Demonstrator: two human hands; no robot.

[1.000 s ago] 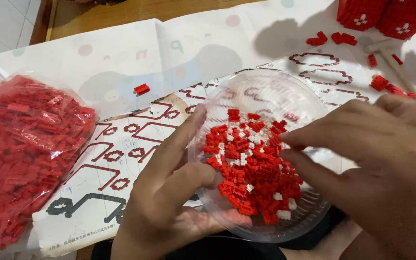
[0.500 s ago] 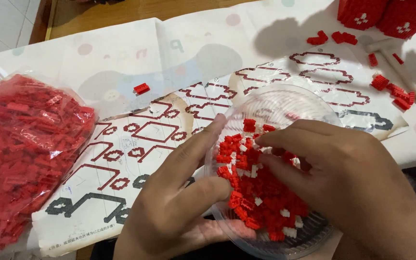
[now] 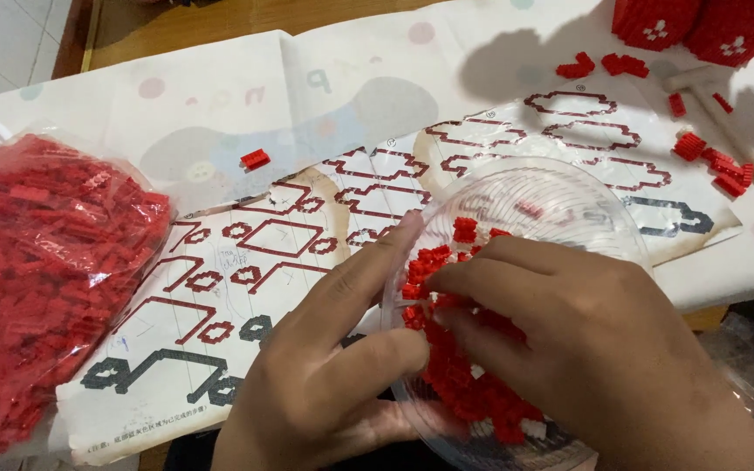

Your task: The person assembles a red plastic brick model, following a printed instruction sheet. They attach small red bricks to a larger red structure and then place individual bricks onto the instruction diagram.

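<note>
1. Clear plastic dish (image 3: pixel 560 201): round, thin-walled, ribbed with concentric rings, tilted toward the camera at the near edge of the tabletop (image 3: pixel 220 96). All places below are given relative to this dish.
2. Contents: a heap of small red bricks (image 3: pixel 447 262), studded and blocky, with a few white ones mixed in, gathered in the lower half of the dish.
3. Left hand (image 3: pixel 325 384): at the dish's left rim, thumb and forefinger spread wide along the rim, palm seemingly under its lower edge. Its grip steadies the dish itself.
4. Right hand (image 3: pixel 604 349): laid over the dish from the right, fingers curled down into the brick heap. Fingertips are buried among the pieces; whether the grip has closed on any brick cannot be told.
5. Printed paper sheet (image 3: pixel 246 262): flat, creased, bearing red and black outline diagrams, lying under and to the left of the dish.
6. Clear plastic bag (image 3: pixel 45 270): far left of the dish, crinkled film, bulging with loose red bricks.
7. Single red brick (image 3: pixel 255 159): loose, left of and beyond the dish.
8. Assembled red block structures (image 3: pixel 700 22): beyond the dish at the far right, studded walls with white marks; scattered red pieces (image 3: pixel 717 161) lie near them.
</note>
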